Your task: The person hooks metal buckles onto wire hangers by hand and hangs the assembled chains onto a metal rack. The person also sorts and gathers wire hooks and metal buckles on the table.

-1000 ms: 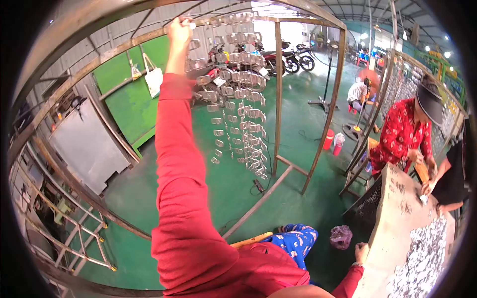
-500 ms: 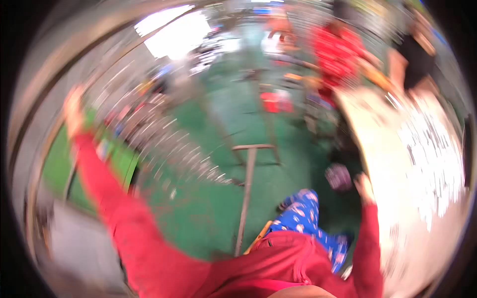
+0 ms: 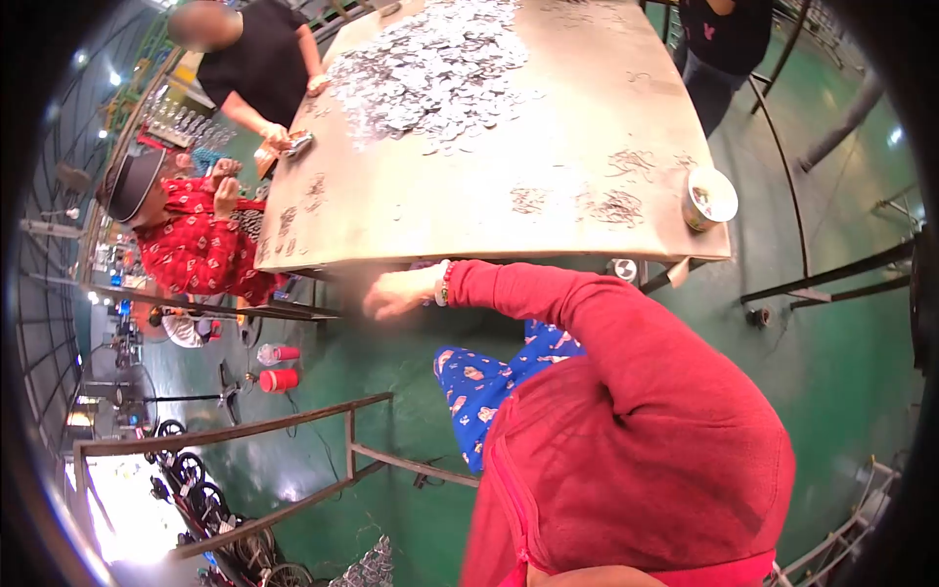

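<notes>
My right hand (image 3: 406,292), with a bracelet at the wrist and a red sleeve, reaches across in front of my body. It is by the near edge of a wide brown-topped table (image 3: 421,227), over the green floor. Motion blur smears its fingers, so whether they hold anything does not show. My left hand is out of view. On the table lie a large pile of flat silvery pieces (image 3: 440,73) and small heaps of thin dark pieces (image 3: 614,207). A white tub (image 3: 711,200) stands at the table's right corner.
A person in black (image 3: 256,61) at the far left holds something orange and silvery. Another in a red patterned shirt (image 3: 191,235) sits at the left side; a third (image 3: 726,34) stands beyond. Red containers (image 3: 279,380) and a metal frame (image 3: 264,426) are on the left.
The view has swung right, bringing the table from the right side to the front. My left hand has left the view. My right hand now appears extended leftward near the table edge.
</notes>
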`<state>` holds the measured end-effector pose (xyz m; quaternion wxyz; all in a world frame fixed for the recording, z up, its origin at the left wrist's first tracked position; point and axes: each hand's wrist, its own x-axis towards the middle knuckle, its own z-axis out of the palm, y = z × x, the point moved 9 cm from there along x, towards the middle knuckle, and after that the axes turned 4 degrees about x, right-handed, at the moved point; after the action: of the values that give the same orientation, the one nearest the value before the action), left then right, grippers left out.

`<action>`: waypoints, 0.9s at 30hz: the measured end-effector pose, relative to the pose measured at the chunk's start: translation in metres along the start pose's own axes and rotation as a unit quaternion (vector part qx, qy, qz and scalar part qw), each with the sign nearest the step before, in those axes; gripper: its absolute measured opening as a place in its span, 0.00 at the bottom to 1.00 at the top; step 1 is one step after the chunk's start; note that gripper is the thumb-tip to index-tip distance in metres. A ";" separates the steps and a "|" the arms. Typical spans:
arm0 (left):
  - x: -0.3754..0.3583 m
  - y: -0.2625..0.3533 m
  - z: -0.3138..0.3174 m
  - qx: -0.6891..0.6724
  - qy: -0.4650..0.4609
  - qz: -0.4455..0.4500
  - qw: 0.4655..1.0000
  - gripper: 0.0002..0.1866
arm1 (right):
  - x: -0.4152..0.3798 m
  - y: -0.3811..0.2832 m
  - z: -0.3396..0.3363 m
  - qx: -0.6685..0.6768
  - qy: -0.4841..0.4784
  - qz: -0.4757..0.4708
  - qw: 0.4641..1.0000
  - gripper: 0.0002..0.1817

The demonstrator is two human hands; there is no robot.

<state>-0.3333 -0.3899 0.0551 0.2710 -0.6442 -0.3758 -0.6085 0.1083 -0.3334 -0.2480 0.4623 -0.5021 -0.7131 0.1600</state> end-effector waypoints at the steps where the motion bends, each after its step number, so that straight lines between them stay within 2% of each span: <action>1: -0.008 0.007 0.004 -0.029 0.004 -0.001 1.000 0.18 | -0.003 -0.022 -0.019 0.035 0.019 0.040 0.998 0.15; 2: -0.016 0.014 0.010 -0.065 0.004 -0.002 0.998 0.18 | -0.008 -0.036 -0.035 0.014 0.055 0.004 0.998 0.17; 4: -0.031 0.030 0.024 -0.142 0.010 -0.003 0.990 0.17 | -0.038 -0.053 -0.068 0.035 0.233 -0.089 0.968 0.18; 5: -0.036 0.036 0.029 -0.185 0.015 -0.006 0.983 0.17 | -0.051 -0.050 -0.083 0.085 0.218 0.067 0.970 0.19; 6: -0.040 0.044 0.036 -0.234 0.025 -0.008 0.972 0.17 | -0.078 -0.049 -0.100 0.129 0.195 0.217 0.948 0.19; 8: -0.045 0.065 0.055 -0.343 0.053 0.001 0.938 0.17 | -0.128 -0.061 -0.150 -0.123 0.307 0.104 0.938 0.18; 9: -0.046 0.085 0.073 -0.415 0.057 0.014 0.908 0.17 | -0.158 -0.083 -0.174 -0.103 0.363 0.154 0.913 0.17; 10: -0.046 0.101 0.088 -0.481 0.059 0.023 0.874 0.17 | -0.191 -0.079 -0.188 -0.180 0.399 0.188 0.879 0.17; 11: -0.049 0.128 0.104 -0.505 0.031 0.015 0.862 0.17 | -0.221 -0.079 -0.199 -0.254 0.403 0.253 0.842 0.18; 12: -0.053 0.164 0.124 -0.454 -0.045 -0.087 0.885 0.17 | -0.249 -0.084 -0.209 -0.347 0.396 0.312 0.791 0.20; 13: -0.055 0.180 0.133 -0.436 -0.052 -0.070 0.896 0.15 | -0.275 -0.077 -0.222 -0.399 0.345 0.401 0.749 0.22; 14: -0.057 0.188 0.140 -0.417 -0.062 -0.052 0.905 0.14 | -0.306 -0.065 -0.234 -0.493 0.336 0.397 0.697 0.24; 16: -0.051 0.180 0.143 -0.425 -0.075 -0.074 0.899 0.14 | -0.364 -0.032 -0.266 -0.506 0.213 0.560 0.621 0.26; 18: -0.048 0.162 0.143 -0.419 -0.079 -0.077 0.901 0.14 | -0.407 -0.027 -0.293 -0.349 0.273 0.594 0.672 0.26; 20: -0.054 0.125 0.146 -0.412 -0.068 -0.075 0.906 0.14 | -0.382 -0.059 -0.283 -0.337 0.216 0.568 0.718 0.24; 21: -0.064 0.104 0.153 -0.382 -0.090 -0.106 0.913 0.12 | -0.372 -0.072 -0.276 -0.336 0.188 0.555 0.738 0.23; 24: -0.095 0.081 0.169 -0.310 -0.174 -0.127 0.926 0.11 | -0.352 -0.068 -0.223 -0.326 0.028 0.475 0.817 0.43; 27: -0.118 0.075 0.175 -0.319 -0.212 -0.127 0.915 0.09 | -0.355 -0.068 -0.212 -0.333 0.012 0.489 0.806 0.50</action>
<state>-0.1682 -0.3097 -0.0735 -0.1149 -0.7570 -0.2890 -0.5747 0.2676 -0.7209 -0.2674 0.1357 -0.9093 -0.3774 0.1111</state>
